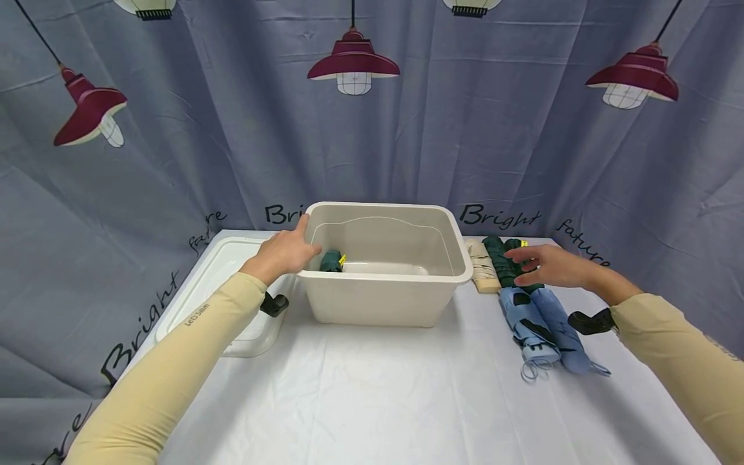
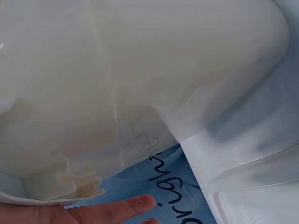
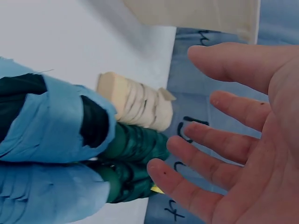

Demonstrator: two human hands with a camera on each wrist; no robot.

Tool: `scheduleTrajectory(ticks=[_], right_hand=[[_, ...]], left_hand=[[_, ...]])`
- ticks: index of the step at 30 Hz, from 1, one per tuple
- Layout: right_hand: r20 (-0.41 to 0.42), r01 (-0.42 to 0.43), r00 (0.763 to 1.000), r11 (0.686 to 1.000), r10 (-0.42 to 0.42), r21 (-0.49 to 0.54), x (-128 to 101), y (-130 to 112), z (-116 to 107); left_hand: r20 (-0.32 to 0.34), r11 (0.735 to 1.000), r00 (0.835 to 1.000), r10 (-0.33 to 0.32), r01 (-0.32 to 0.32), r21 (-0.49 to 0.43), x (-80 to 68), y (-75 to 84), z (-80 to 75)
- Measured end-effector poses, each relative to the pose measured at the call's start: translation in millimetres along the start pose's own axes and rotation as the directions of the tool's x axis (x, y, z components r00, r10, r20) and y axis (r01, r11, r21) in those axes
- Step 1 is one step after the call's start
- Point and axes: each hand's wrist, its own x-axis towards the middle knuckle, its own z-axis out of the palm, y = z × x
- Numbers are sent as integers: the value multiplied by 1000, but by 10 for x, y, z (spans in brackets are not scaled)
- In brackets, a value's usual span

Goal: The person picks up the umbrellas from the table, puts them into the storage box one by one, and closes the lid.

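lid's (image 1: 217, 268) at the bin's (image 1: 378, 302) 9 o'clock, green rolls (image 1: 498, 258) at 3, left hand (image 1: 285, 253) straight-fingered on the bin, right hand (image 1: 546, 266) loosely spread nearby

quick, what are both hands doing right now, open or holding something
Left hand: open, fingers straight, touching the bin's rim.
Right hand: open, holding nothing, near the dark green bundles.

Tons of room up front, far corners crowded

Wide free strip along the near edge of the white cloth-covered table (image 1: 372, 387). The beige rectangular plastic bin (image 1: 372, 301) is open from above, but the left hand (image 1: 285, 252) grips its left rim. Blue fabric rolls (image 1: 525, 323) and dark green wrapped bundles (image 1: 498, 256) clog the far right corner; a flat white plastic lid (image 1: 252, 336) takes the far left one.
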Motion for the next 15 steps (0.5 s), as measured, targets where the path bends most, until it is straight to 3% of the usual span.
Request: scheduleTrajectory(ticks=[10, 15], right_hand=[[52, -84, 995, 995, 82, 51, 33, 214, 164], [62, -86, 995, 995, 83, 54, 35, 287, 255]], left_hand=[[4, 1000, 1000, -10, 10, -6, 2, 7, 12], [0, 1000, 1000, -10, 10, -6, 5, 0, 16]])
